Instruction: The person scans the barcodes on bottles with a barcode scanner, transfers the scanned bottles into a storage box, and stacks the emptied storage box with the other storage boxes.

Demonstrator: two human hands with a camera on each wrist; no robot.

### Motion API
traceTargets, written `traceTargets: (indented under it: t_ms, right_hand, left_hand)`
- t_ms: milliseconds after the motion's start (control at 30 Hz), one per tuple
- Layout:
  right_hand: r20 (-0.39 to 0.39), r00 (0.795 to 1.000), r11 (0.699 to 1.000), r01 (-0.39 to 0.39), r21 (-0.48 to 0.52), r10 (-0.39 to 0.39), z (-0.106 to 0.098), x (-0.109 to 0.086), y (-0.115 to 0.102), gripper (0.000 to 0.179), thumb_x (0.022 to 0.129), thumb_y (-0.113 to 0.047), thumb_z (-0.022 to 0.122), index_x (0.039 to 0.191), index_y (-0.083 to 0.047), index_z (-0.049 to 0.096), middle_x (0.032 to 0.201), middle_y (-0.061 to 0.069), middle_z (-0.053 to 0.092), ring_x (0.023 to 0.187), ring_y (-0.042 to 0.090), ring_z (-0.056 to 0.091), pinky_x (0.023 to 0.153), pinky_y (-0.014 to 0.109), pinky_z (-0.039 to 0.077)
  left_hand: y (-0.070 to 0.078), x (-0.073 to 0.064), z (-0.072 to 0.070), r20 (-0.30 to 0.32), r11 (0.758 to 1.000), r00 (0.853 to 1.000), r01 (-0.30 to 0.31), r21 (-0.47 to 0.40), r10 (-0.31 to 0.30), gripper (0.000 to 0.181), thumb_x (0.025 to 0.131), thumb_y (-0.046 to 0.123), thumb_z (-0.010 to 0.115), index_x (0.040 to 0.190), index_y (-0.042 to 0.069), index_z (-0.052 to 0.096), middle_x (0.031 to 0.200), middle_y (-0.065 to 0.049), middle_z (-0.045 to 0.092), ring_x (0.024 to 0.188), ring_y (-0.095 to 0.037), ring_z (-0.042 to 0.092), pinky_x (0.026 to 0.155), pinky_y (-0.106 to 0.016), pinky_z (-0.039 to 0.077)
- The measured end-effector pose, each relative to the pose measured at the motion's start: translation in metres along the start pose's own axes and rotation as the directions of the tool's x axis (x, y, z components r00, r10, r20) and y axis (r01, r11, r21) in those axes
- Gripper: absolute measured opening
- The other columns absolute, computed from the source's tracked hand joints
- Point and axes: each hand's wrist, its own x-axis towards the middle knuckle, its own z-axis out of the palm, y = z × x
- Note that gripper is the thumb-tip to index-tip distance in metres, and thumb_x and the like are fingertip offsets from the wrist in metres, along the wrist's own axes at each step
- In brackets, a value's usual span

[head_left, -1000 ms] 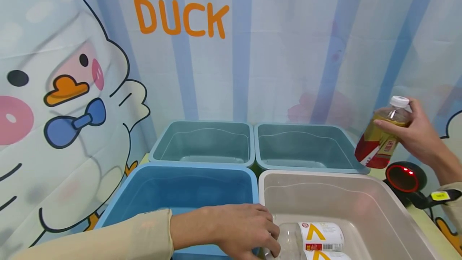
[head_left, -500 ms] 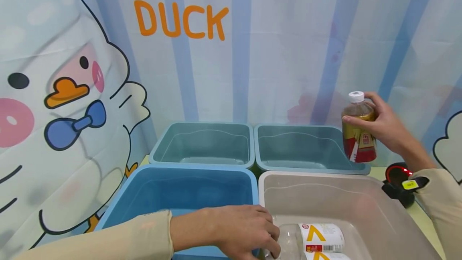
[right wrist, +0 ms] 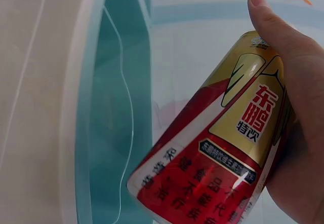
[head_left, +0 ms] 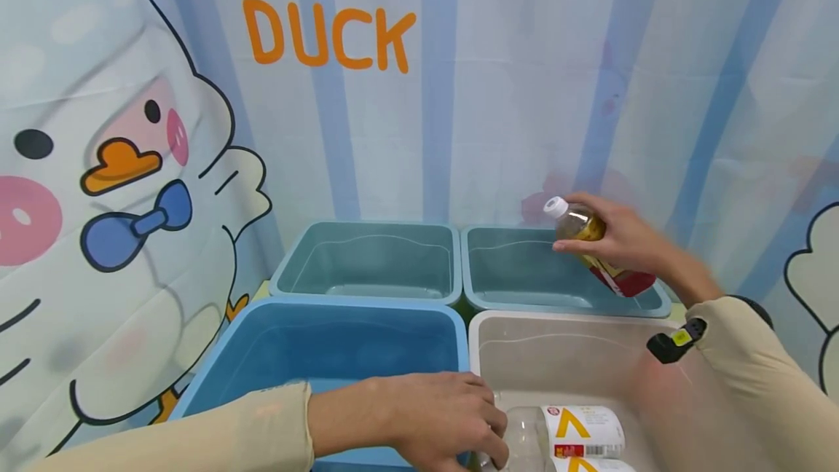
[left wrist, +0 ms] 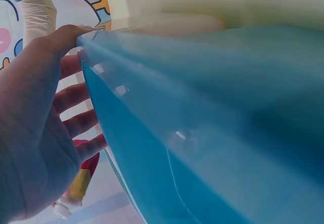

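My right hand (head_left: 625,239) grips a drink bottle (head_left: 619,275) with a white cap and a red-and-gold label. It tilts, cap toward the left, above the back right teal bin (head_left: 524,304). In the right wrist view, the bottle's label (right wrist: 243,127) fills the middle and the thumb lies along its upper side. My left hand (head_left: 442,414) rests with loosely bent fingers over the border between the blue bin (head_left: 367,303) and the beige bin (head_left: 557,323). Beside its fingertips lies a clear bottle (head_left: 580,428) with a white label, inside the beige bin.
A second white-labelled bottle (head_left: 593,465) shows partly at the bottom edge. The back left teal bin (head_left: 367,228) stands behind the blue one. A duck-print curtain (head_left: 491,93) hangs close behind the bins. The right sleeve (head_left: 754,363) passes over the beige bin's right side.
My right hand has carried the drink bottle leftward from beyond the right side to over the back right teal bin, and the bottle has tipped over toward the left. My left hand stays put.
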Motion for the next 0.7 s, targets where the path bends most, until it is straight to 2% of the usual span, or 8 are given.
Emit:
traceTargets:
  t_ms: [133, 233, 333, 467, 700]
  right_hand:
    - [0.065, 0.991, 0.993, 0.116, -0.006, -0.115, 0.013, 0.011, -0.005, 0.071, 0.088, -0.035, 0.086, 0.148, -0.017, 0.053, 0.123, 0.008, 0.065, 0.096, 0.024, 0.063, 0.078, 0.041, 0.057]
    - [0.107, 0.983, 0.988, 0.152, -0.028, -0.148, 0.022, 0.017, -0.009, 0.075, 0.087, -0.036, 0.086, 0.15, -0.015, 0.053, 0.132, 0.011, 0.063, 0.103, 0.025, 0.063, 0.081, 0.041, 0.059]
    - [0.145, 0.977, 0.985, 0.164, -0.054, -0.155, 0.03, 0.022, -0.013, 0.075, 0.086, -0.039, 0.086, 0.149, -0.012, 0.055, 0.134, 0.014, 0.061, 0.104, 0.026, 0.062, 0.08, 0.04, 0.059]
    - [0.198, 0.967, 0.982, 0.175, -0.072, -0.158, 0.042, 0.027, -0.016, 0.072, 0.088, -0.043, 0.084, 0.147, -0.012, 0.058, 0.126, 0.011, 0.062, 0.101, 0.024, 0.059, 0.08, 0.038, 0.056]
    - [0.266, 0.955, 0.984, 0.16, -0.083, -0.133, 0.059, 0.031, -0.019, 0.072, 0.089, -0.049, 0.08, 0.147, -0.013, 0.058, 0.124, 0.01, 0.062, 0.099, 0.021, 0.06, 0.08, 0.038, 0.057]
  left_hand:
    - [0.0, 0.0, 0.0, -0.003, 1.0, 1.0, 0.002, 0.0, -0.002, 0.037, 0.103, 0.053, 0.058, 0.132, 0.034, 0.071, 0.126, 0.019, 0.066, 0.111, 0.003, 0.055, 0.114, -0.022, 0.032]
    - [0.0, 0.001, 0.0, -0.003, 1.0, 1.0, 0.0, -0.005, 0.0, 0.037, 0.103, 0.053, 0.058, 0.132, 0.033, 0.071, 0.126, 0.019, 0.066, 0.112, 0.004, 0.055, 0.114, -0.022, 0.032]
    - [-0.001, 0.001, 0.001, -0.002, 1.0, 1.0, 0.0, -0.01, 0.0, 0.037, 0.103, 0.053, 0.058, 0.132, 0.033, 0.071, 0.126, 0.019, 0.065, 0.112, 0.004, 0.055, 0.115, -0.022, 0.031]
    - [-0.001, 0.001, 0.001, 0.0, 1.0, 1.0, 0.002, -0.018, -0.002, 0.037, 0.103, 0.053, 0.058, 0.132, 0.033, 0.071, 0.127, 0.019, 0.065, 0.113, 0.004, 0.055, 0.115, -0.022, 0.03]
    - [-0.002, 0.0, 0.002, -0.006, 1.0, 1.0, 0.004, -0.03, -0.004, 0.038, 0.102, 0.052, 0.059, 0.132, 0.032, 0.071, 0.128, 0.018, 0.066, 0.114, 0.003, 0.055, 0.115, -0.023, 0.031]
